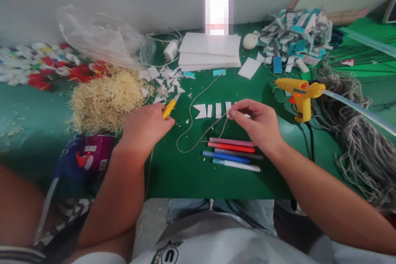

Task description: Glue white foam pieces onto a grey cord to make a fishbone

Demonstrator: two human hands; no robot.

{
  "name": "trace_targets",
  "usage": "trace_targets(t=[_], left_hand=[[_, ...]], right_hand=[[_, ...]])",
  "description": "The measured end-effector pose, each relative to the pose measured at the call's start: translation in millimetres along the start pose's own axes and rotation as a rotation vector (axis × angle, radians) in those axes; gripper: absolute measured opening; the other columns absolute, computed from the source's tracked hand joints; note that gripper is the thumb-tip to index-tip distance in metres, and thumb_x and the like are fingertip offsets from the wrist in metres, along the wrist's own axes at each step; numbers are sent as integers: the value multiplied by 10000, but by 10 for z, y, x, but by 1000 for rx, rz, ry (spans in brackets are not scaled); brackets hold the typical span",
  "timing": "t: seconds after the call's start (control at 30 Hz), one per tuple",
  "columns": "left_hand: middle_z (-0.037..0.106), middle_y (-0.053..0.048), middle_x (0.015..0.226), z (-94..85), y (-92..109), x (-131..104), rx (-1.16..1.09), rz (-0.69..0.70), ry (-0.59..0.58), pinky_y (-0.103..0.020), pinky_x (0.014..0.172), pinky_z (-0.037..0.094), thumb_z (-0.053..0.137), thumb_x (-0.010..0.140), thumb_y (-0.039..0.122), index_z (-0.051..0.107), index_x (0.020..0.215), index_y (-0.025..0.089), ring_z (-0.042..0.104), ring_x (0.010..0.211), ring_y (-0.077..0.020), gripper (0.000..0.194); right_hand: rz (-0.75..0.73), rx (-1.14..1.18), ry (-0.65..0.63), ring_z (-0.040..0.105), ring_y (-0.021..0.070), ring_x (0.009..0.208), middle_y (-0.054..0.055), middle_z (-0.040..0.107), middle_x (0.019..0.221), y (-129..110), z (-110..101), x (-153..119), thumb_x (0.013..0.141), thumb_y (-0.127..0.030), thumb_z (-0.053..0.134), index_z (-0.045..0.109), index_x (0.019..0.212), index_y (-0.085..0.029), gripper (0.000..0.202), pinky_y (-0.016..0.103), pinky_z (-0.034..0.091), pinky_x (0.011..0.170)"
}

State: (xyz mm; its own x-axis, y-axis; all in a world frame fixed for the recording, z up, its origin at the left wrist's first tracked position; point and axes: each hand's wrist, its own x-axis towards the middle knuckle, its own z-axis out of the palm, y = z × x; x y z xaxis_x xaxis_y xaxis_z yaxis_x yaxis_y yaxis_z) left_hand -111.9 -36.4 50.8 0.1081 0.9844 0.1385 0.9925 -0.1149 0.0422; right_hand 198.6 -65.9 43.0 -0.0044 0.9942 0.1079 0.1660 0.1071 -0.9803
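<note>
Table (185,177): markers (231,147) lie beside looped grey cord (185,152).
Left hand (144,126): you grip the yellow utility knife (168,109).
Right hand (261,121): fingertips together, pinching cord near white strips (218,110).
Cord: being handled; its slack seemingly calls for a steady pinch.

Five slim plastic markers (231,147), one yellow-handled cutter (168,109) and one yellow plastic glue gun (301,95) with a translucent stick.
The markers come one each in pink, red, dark, blue and white with a teal end; there is one loose thin grey-brown cord (191,117), one white plastic plug adapter (170,50), one rounded white object (250,41), one pale straw heap (107,99), one large grey cord bundle (355,132), and at least five small white flat pieces (218,110) in a row (the right hand (230,113) covers part, so no exact count there).
</note>
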Motion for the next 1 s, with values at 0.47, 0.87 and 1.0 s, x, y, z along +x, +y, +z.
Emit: trace_targets(t=[0.47, 0.87, 1.0], left_hand=[[813, -46, 974, -201, 498, -56, -1312, -194, -241, -220, 529, 583, 824, 797, 364, 773, 1370, 116, 669, 635, -113, 627], [775, -4, 710, -363, 549, -219, -1139, -201, -330, -175, 449, 496, 864, 798, 490, 920, 1182, 147, 582, 470, -76, 517], [776, 1, 683, -513, 516, -275, -999, -179, -487, -171, 434, 449, 830, 792, 530, 943, 1184, 195, 546, 456, -77, 528]], right_hand=[[13, -27, 51, 772, 187, 752, 18, 847, 829, -35, -1, 6, 828, -345, 786, 794, 794, -260, 91, 352, 663, 765], [9, -111, 164, 757, 188, 698, 27, 835, 793, -10, -29, 29, 826, -361, 776, 819, 800, -249, 123, 336, 630, 681], [-4, -156, 224, 756, 187, 669, 25, 826, 771, 21, -44, 41, 858, -358, 755, 832, 836, -241, 142, 324, 614, 641]])
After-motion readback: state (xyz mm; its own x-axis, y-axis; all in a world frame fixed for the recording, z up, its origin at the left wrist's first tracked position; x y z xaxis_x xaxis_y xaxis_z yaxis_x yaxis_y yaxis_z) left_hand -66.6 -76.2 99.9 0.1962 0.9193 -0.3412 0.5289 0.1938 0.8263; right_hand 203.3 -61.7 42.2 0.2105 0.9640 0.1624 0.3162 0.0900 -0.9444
